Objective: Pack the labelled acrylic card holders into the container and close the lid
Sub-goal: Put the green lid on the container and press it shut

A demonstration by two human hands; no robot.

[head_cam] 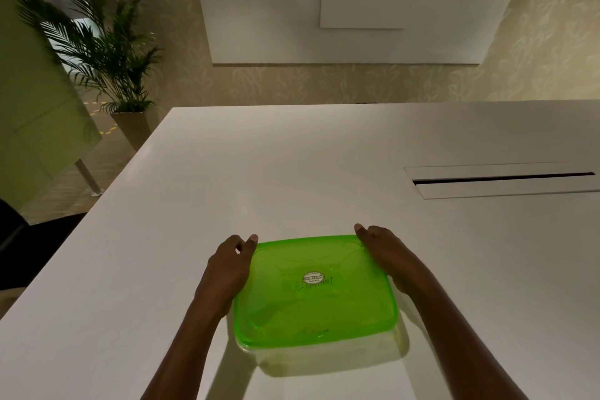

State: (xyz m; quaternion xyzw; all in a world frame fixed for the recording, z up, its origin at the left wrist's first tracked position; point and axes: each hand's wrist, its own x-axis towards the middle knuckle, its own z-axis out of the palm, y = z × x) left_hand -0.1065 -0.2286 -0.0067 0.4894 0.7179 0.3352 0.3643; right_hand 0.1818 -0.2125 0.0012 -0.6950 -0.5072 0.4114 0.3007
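Observation:
A clear plastic container (pixel 324 360) stands on the white table near its front edge, covered by a translucent green lid (pixel 311 308) with a round sticker at its centre. Through the lid I read handwritten lettering on a card inside, the holders themselves being blurred. My left hand (pixel 227 269) lies along the lid's left edge with thumb and fingers at the far left corner. My right hand (pixel 384 253) lies along the right edge, its thumb at the far right corner. Both hands grip the lid's rim.
The white table (pixel 292 178) stretches away ahead. A cable slot flap (pixel 500 180) is set into the table at the right. A potted palm (pixel 107 52) and a green panel stand on the floor beyond the table's left edge.

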